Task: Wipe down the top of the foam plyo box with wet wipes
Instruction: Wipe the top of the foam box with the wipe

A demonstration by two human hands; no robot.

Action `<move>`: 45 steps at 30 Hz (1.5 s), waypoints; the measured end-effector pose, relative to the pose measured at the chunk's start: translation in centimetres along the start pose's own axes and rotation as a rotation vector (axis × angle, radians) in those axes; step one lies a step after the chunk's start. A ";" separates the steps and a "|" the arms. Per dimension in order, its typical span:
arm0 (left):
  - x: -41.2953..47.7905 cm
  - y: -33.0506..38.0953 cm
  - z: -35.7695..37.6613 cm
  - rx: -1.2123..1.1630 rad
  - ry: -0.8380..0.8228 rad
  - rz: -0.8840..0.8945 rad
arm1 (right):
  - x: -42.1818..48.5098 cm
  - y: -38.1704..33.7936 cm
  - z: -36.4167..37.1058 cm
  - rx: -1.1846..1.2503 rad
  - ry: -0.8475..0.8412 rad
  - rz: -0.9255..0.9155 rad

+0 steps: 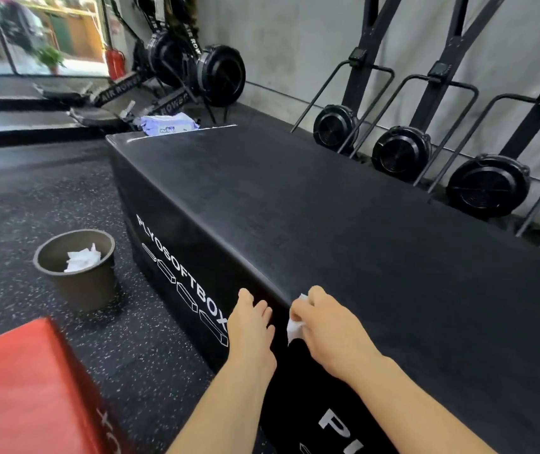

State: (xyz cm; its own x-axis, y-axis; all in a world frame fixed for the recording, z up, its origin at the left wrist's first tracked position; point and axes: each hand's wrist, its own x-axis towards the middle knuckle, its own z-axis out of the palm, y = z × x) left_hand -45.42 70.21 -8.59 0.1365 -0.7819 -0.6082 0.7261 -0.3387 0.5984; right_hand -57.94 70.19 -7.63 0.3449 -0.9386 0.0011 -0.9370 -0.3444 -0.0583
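Holding one white wet wipe (295,329) bunched up in the right hand (324,326), grip curled tight round it, right at the near edge of the black foam plyo box (327,208). Looks ready to rub the big flat top.

Resting the left hand (252,326) on the side of the box just beside, fingers straight, grip loose and holding nothing. Likely there to steady the body while wiping.

Keeping one pack of wipes (170,125) at the far end, partly hidden by the top's far edge. Hard to tell if on the box or behind it.

Standing one bin (82,290) on the floor (32,198) near the box, handy for dropping dirty ones. Some used wipes (82,258) inside, too crumpled to count.

Counting more: one red box (26,388) near the left arm, three round black fan machines (401,154) by the wall.
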 end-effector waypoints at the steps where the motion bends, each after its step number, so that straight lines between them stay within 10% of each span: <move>1: 0.5 0.4 -0.3 -0.007 0.002 0.004 | 0.9 -0.4 0.2 -0.033 0.019 -0.044; 16: 0.9 4.0 -2.0 0.000 0.082 0.055 | 6.8 -0.9 -0.7 -0.350 -0.034 -0.542; 45: 9.9 11.1 2.1 -0.056 0.333 0.199 | 23.0 -4.5 -1.9 -0.302 -0.260 -0.809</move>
State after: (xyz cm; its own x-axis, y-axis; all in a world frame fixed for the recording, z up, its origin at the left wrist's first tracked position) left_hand -37.44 57.58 -6.83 0.4834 -0.6136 -0.6244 0.6977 -0.1608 0.6981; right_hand -45.88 50.17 -5.44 0.8722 -0.3862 -0.3001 -0.3648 -0.9224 0.1267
